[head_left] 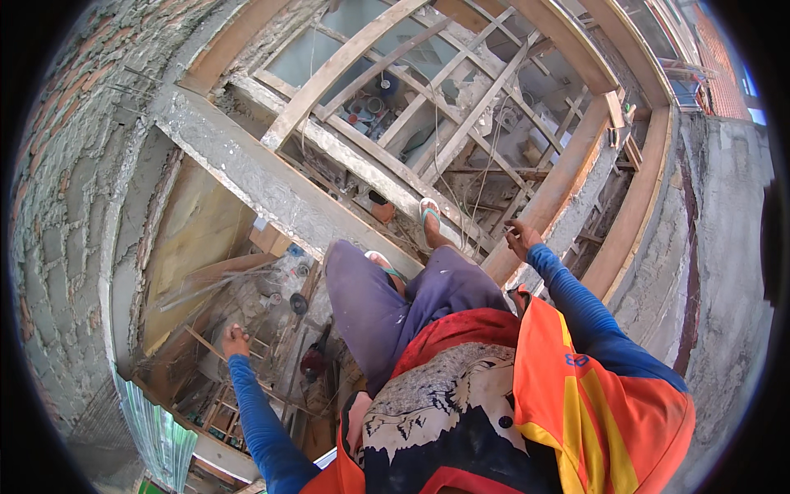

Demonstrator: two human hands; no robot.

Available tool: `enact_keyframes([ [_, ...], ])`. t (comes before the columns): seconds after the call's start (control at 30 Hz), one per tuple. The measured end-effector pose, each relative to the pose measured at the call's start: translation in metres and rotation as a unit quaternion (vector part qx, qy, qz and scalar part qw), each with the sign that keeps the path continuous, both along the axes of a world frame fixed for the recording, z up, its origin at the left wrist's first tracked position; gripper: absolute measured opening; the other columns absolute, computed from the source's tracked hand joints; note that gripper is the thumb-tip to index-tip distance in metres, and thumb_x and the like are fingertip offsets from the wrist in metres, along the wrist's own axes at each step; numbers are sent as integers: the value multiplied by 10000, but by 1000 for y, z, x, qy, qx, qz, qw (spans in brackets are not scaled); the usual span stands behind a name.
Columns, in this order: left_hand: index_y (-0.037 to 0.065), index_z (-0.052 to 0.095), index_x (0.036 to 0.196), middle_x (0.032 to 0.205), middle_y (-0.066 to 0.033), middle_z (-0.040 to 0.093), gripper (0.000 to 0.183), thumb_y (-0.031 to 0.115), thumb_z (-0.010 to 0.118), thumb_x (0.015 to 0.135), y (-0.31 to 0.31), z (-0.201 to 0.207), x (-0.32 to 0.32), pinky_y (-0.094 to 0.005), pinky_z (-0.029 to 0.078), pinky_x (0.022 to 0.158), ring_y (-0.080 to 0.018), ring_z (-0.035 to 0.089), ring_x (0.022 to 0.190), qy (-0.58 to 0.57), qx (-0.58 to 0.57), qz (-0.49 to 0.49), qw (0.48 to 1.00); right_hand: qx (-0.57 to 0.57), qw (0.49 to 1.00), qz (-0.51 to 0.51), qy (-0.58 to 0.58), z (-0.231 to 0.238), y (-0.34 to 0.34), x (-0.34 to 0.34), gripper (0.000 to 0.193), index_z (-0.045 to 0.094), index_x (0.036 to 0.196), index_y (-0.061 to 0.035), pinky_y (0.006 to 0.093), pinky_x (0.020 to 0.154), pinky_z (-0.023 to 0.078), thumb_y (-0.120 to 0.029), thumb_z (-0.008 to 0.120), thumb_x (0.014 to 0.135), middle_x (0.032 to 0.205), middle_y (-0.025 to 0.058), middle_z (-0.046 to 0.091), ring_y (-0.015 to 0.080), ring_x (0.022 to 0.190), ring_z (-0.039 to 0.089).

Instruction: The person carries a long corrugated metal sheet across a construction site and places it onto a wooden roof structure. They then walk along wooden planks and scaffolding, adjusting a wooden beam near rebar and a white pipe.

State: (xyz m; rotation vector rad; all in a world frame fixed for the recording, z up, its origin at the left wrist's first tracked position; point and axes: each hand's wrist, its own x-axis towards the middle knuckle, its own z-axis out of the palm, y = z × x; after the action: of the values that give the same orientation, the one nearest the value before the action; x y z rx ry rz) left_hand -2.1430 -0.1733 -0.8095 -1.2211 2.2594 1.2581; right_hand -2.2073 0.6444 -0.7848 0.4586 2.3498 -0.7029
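Observation:
My left hand (235, 339) hangs out to the side with its fingers curled in, and nothing shows in it. Below it lies the cluttered lower level. On the other side, my right hand (522, 239) is beside a brown wooden board (553, 191); its fingers are bent and apart, and whether they touch the board I cannot tell. One foot in a white sandal (429, 212) with a teal strap rests on a narrow, rough ledge (395, 196). The other sandal (380, 260) shows partly behind my knee.
Beyond my feet, a grid of wooden battens (451, 148) spans a drop to a room below. A wide concrete beam (239, 171) runs at left, beside a rough brick wall (70, 156). Thin wires (436, 115) hang across the grid. A grey wall (728, 222) stands at right.

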Motion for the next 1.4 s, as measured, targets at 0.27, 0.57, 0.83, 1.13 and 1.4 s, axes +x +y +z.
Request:
enact_keyframes([
  [0.27,-6,582,1089,880,-62,606,302,252,557,936,140,-119,5,-280,521,622,-144,583,741,23,1,7,1000,-71,992,-83,58,-209,46,-72,396,534,1214,-75,395,865,484,-199,582,841,1048,197,650,352,975,628],
  [0.57,-12,593,1103,874,-116,651,270,197,527,945,319,-83,-107,-273,495,649,-170,611,707,-9,-86,-321,943,-84,964,-250,-2,-176,183,60,401,468,1282,-65,335,640,534,-165,536,900,932,148,640,214,732,665],
  [0.83,36,568,1171,884,-73,617,282,203,540,945,353,-106,-171,-234,456,532,-115,577,620,6,85,-139,987,-93,883,-457,44,-190,280,125,385,466,1279,-45,332,621,533,-122,520,905,928,144,627,212,672,643],
  [1.13,-32,585,1107,855,-110,625,297,199,561,923,493,-173,-199,-290,553,599,-179,627,731,-88,62,-386,916,-118,789,-589,132,-226,247,144,381,456,1273,-37,323,513,503,-116,527,907,884,115,590,178,590,586],
  [1.4,12,603,1100,866,-96,647,303,249,578,914,657,-315,-367,-296,539,607,-163,633,685,-55,156,-401,901,-114,674,-722,107,-318,272,136,378,466,1243,9,332,529,519,-102,525,887,841,114,598,218,622,608],
])
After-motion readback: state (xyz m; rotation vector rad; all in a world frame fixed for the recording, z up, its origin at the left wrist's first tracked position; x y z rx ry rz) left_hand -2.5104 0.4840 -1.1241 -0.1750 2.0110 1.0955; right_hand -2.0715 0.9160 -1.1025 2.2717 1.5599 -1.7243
